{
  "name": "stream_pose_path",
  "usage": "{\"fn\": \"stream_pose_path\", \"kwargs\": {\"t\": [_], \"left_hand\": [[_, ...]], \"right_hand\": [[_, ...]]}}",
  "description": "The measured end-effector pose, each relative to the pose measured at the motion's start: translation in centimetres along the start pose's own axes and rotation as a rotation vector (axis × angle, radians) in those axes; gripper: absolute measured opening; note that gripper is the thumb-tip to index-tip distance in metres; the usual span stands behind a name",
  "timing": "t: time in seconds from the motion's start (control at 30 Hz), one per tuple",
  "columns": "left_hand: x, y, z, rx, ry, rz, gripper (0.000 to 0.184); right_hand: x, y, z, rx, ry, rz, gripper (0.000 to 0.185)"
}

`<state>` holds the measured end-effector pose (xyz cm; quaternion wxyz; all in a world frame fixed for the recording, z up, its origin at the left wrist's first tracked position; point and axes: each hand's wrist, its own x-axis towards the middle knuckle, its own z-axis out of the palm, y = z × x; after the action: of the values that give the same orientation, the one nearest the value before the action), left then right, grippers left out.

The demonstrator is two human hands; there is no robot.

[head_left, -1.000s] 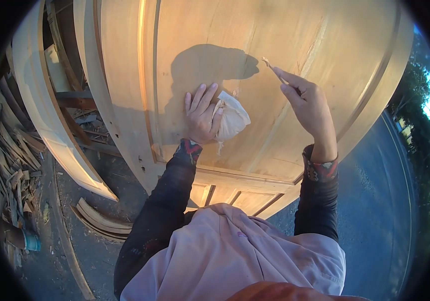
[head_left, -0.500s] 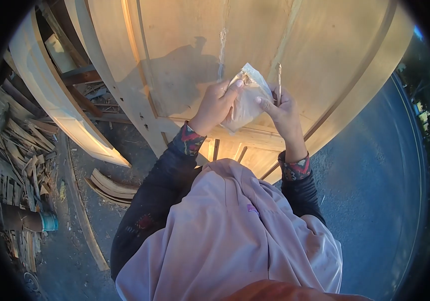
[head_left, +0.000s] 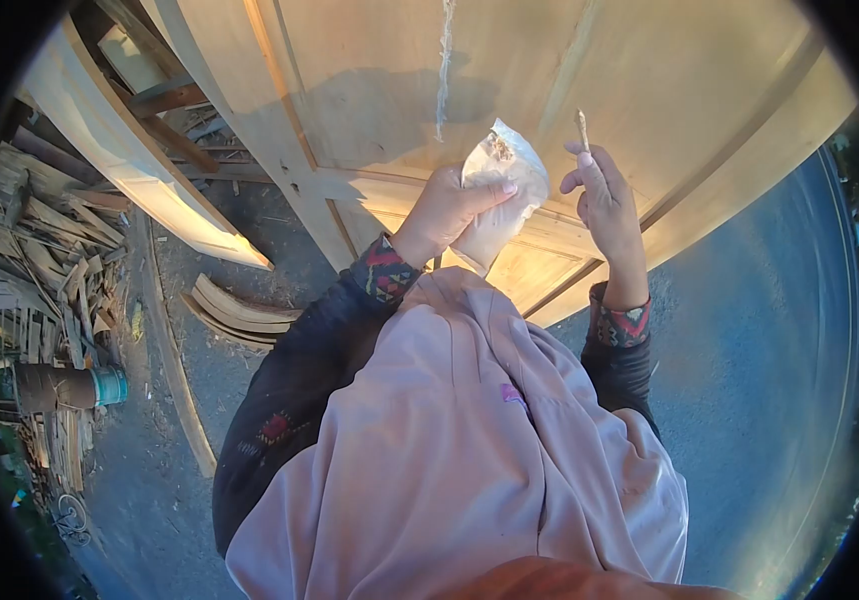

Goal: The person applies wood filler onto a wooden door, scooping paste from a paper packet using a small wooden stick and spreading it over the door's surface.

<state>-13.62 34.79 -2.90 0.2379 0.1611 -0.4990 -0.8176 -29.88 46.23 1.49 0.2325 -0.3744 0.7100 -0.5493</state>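
Observation:
My left hand (head_left: 441, 212) grips a crumpled whitish plastic packet (head_left: 516, 208), its thumb pressed across the front. Some tan, crumbly stuff shows at the packet's upper opening. To the right, apart from the packet, my right hand (head_left: 610, 207) pinches a thin stick (head_left: 581, 128) that points up; its tip looks coated with something pale. Behind both hands is a large panelled wooden door (head_left: 369, 60). A rough white streak (head_left: 443, 80) runs down a joint in its panel, above the packet.
Another curved wooden piece (head_left: 139, 170) leans at the left. Scrap wood (head_left: 59, 240) is heaped beyond it, near a brown cylinder with a teal end (head_left: 107, 386). Curved boards (head_left: 239, 310) and a long strip (head_left: 174, 370) lie on the ground. Grey paving (head_left: 749, 330) extends at right.
My right hand has drawn away from the packet to the right, taking the stick with it. My left hand keeps the packet, and the view has shifted slightly.

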Motion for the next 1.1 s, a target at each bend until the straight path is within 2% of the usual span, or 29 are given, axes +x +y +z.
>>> {"fn": "stream_pose_path", "kwargs": {"t": [0.1,0.2,0.3,0.5,0.6,0.8,0.9,1.1], "left_hand": [[0.3,-0.3,-0.8,0.079,0.003,0.063,0.03],[0.4,-0.4,-1.3,0.197,-0.013,0.085,0.03],[0.1,0.4,-0.7,0.287,0.0,0.119,0.031],[0.0,0.9,-0.4,0.408,-0.006,0.132,0.032],[0.3,0.8,-0.6,0.469,0.017,0.155,0.03],[0.6,0.1,-1.2,0.555,0.023,0.1,0.031],[0.3,0.1,-1.1,0.623,0.019,0.117,0.033],[0.4,-0.9,-1.4,0.694,0.068,0.125,0.033]], "right_hand": [[-1.2,-1.5,-1.7,-0.231,0.071,-0.119,0.017],[-2.1,-2.5,-1.8,-0.438,-0.053,-0.457,0.018],[-2.0,-2.1,-1.5,-0.516,-0.057,-0.636,0.02],[-1.8,-2.3,-0.8,-0.579,-0.043,-0.661,0.021],[-1.8,-2.5,-1.0,-0.64,-0.039,-0.738,0.023],[-2.2,-2.1,-0.8,-0.788,-0.046,-0.761,0.023],[-2.6,-1.1,-0.3,-0.775,-0.091,-0.673,0.023],[-2.9,0.6,0.7,-0.546,-0.186,-0.475,0.023]]}}
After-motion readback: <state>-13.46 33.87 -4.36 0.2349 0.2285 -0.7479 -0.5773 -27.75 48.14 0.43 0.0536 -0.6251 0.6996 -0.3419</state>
